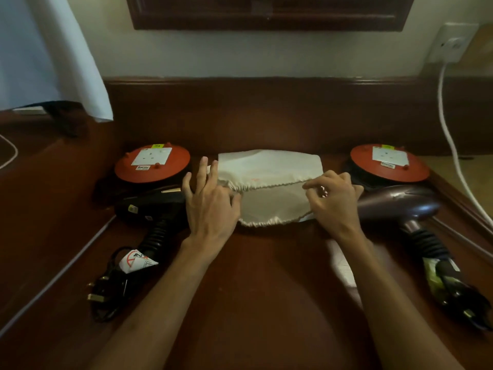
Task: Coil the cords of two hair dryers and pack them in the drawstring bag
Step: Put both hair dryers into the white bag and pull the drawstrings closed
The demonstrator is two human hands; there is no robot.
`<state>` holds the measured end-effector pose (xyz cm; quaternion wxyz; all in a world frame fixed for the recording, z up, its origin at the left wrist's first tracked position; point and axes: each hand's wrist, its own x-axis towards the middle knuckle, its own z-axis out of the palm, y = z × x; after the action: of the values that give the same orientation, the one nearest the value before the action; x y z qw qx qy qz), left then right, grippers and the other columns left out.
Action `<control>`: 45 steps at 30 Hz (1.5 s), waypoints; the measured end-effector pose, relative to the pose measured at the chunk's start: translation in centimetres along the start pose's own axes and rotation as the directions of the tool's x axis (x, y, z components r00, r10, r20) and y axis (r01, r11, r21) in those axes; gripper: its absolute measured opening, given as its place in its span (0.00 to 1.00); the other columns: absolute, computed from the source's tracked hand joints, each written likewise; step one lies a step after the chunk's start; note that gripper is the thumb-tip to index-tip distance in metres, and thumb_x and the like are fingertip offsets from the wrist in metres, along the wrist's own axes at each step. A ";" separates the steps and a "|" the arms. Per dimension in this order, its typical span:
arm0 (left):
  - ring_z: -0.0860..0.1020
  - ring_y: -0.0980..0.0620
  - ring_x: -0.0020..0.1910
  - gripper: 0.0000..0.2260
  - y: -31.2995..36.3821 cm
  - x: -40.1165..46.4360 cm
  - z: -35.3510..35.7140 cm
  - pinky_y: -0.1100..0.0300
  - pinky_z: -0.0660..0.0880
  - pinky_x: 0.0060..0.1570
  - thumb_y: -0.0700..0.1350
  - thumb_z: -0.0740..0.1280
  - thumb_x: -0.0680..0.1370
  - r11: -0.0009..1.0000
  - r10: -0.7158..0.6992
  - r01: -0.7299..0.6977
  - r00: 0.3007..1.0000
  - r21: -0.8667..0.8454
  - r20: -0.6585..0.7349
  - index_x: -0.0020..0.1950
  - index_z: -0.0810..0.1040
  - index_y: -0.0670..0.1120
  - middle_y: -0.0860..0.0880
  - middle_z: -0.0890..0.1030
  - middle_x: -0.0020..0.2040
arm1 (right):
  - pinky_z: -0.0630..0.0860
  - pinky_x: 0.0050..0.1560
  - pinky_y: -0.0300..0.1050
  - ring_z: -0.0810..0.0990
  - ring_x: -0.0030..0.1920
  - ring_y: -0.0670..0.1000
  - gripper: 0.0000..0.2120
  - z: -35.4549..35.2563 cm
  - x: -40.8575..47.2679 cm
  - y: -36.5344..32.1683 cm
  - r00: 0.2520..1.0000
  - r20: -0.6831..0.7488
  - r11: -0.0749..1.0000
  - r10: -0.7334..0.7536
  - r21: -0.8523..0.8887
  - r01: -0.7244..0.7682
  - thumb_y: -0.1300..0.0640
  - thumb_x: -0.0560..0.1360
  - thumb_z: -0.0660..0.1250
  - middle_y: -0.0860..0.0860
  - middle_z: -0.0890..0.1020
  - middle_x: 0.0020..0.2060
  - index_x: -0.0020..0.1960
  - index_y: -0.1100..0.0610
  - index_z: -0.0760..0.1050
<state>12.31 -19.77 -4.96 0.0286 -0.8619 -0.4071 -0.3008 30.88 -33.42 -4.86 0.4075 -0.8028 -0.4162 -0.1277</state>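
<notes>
The white bag (266, 166) lies flat in the middle of the dark wooden tabletop (266, 276), its long axis running left to right and its gathered mouth turned toward the person. Both hands are at that mouth. The left hand (210, 201) sits at the bag's left end with the fingers (202, 169) spread and nearly straight, thumb tucked against the cloth edge; whether it pinches the fabric cannot be told. The right hand (333, 198) has its fingers curled, pinching the upper hem at the right end and lifting it so the mouth gapes open.

The black dryer (149, 206) lies just left of the bag, touching or nearly touching the left hand, body crosswise, its ribbed cord sleeve pointing toward the person. Its cord (109, 289) sits in a loose bundle with the plug, a white tag (136, 263) beside it. The purple dryer (400, 206) lies just right of the bag, nozzle toward the right hand, handle running toward the near right; its cord and plug (458, 292) are bunched near the table edge.

Behind each dryer stands a red round reel (152, 164) and (389, 162) with a white socket plate. A white cable (450, 134) drops from a wall socket (453, 44) at far right. Pale fabric (40, 49) hangs at upper left.
</notes>
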 end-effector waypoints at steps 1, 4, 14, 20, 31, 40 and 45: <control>0.54 0.43 0.81 0.08 -0.2 0.1 -0.1 0.38 0.50 0.76 0.51 0.72 0.77 1.000 0.002 -0.002 1.000 -0.012 -0.025 0.49 0.87 0.50 0.43 0.66 0.78 | 0.56 0.51 0.48 0.69 0.52 0.49 0.10 -0.4 0.1 0.0 0.998 0.053 0.999 -0.024 -0.044 0.027 0.59 0.77 0.67 0.43 0.77 0.46 0.54 0.49 0.84; 0.50 0.43 0.82 0.17 -1.2 0.3 -0.6 0.38 0.48 0.77 0.43 0.73 0.74 0.998 -0.046 0.045 0.999 -0.048 -0.010 0.62 0.83 0.52 0.42 0.61 0.81 | 0.60 0.58 0.52 0.66 0.59 0.52 0.26 -2.2 0.6 0.4 0.950 0.312 0.946 -0.016 -0.303 0.115 0.56 0.77 0.67 0.49 0.73 0.59 0.74 0.47 0.70; 0.38 0.44 0.81 0.32 -3.0 -0.5 -2.3 0.38 0.36 0.76 0.47 0.75 0.68 0.993 0.114 -0.106 0.980 -0.054 0.165 0.72 0.74 0.61 0.43 0.48 0.83 | 0.58 0.54 0.49 0.67 0.53 0.52 0.22 -4.6 0.6 1.2 0.990 0.144 0.973 0.004 -0.230 0.030 0.58 0.75 0.69 0.49 0.72 0.49 0.69 0.53 0.75; 0.50 0.43 0.81 0.21 -5.3 0.3 -4.1 0.35 0.48 0.74 0.60 0.75 0.71 0.965 -0.220 0.226 0.974 -0.134 0.055 0.61 0.84 0.54 0.45 0.61 0.81 | 0.55 0.50 0.48 0.67 0.53 0.51 0.12 -6.1 0.2 2.1 0.976 0.209 0.914 -0.061 -0.381 0.139 0.56 0.79 0.65 0.48 0.79 0.50 0.58 0.49 0.84; 0.49 0.41 0.81 0.14 -6.4 -0.2 -5.0 0.34 0.48 0.74 0.57 0.75 0.71 0.980 -0.197 0.196 0.980 -0.027 -0.018 0.54 0.86 0.56 0.44 0.60 0.81 | 0.58 0.54 0.51 0.71 0.58 0.52 0.06 -7.3 -0.5 2.4 0.977 0.203 0.979 -0.071 -0.175 0.108 0.56 0.78 0.69 0.42 0.81 0.47 0.52 0.52 0.84; 0.51 0.36 0.81 0.19 -7.3 -2.7 -4.0 0.33 0.51 0.74 0.51 0.81 0.64 0.948 0.240 -0.245 0.969 0.202 0.050 0.54 0.87 0.54 0.39 0.58 0.81 | 0.76 0.46 0.48 0.76 0.46 0.49 0.09 -6.8 -4.1 2.1 0.916 0.376 0.978 -0.138 -0.097 0.187 0.53 0.78 0.69 0.44 0.76 0.43 0.58 0.49 0.81; 0.51 0.35 0.80 0.16 -8.2 -3.3 -4.3 0.34 0.49 0.74 0.54 0.80 0.66 0.958 0.230 -0.232 0.973 0.168 0.031 0.53 0.87 0.56 0.39 0.59 0.81 | 0.80 0.39 0.46 0.79 0.41 0.51 0.15 -7.0 -6.1 4.0 0.935 0.353 0.997 0.024 -0.074 0.002 0.55 0.78 0.69 0.53 0.78 0.46 0.65 0.49 0.80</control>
<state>2.65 -17.84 -4.80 0.1348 -0.8996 -0.3282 -0.2547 31.14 -43.50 -5.88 0.2971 -0.8295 -0.4729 0.0057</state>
